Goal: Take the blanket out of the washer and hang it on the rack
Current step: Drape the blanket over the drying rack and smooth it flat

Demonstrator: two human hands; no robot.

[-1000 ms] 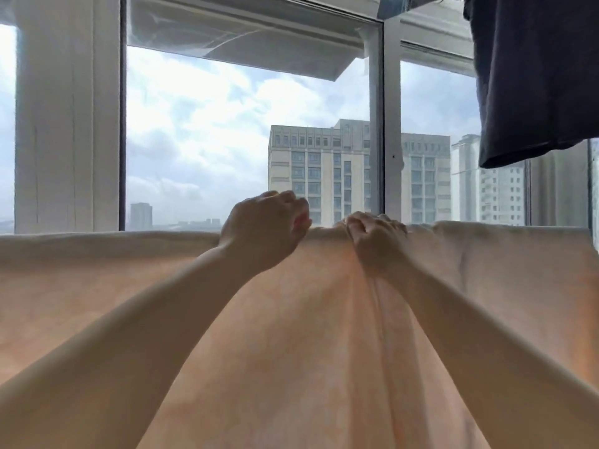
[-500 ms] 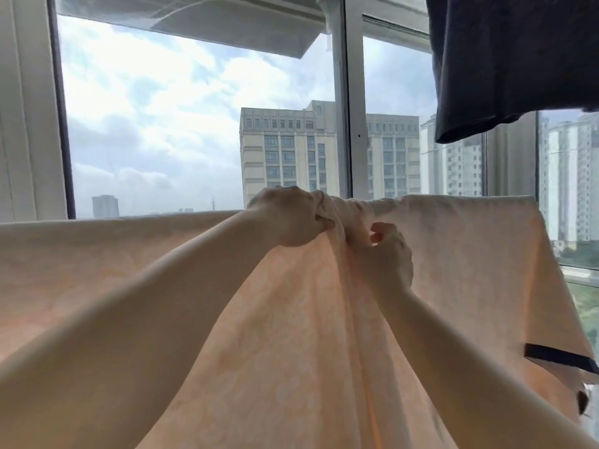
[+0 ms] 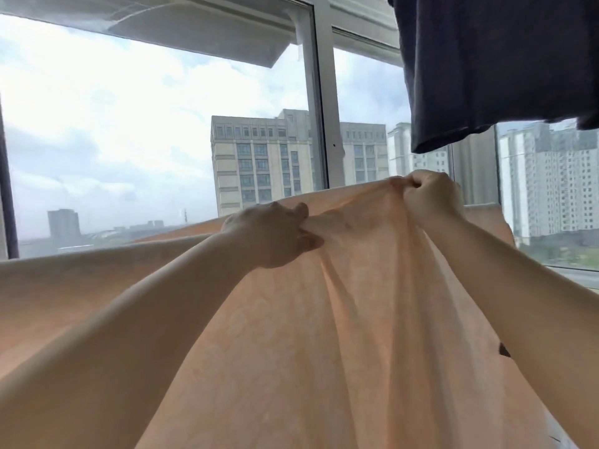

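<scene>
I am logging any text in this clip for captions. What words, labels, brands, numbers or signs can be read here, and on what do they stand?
None can be read.
blanket: faint woven pattern only, no label in view.
dark garment: plain, no print or tag showing.
buildings: no sign legible, too far and hazy.
window frame: no marking.
</scene>
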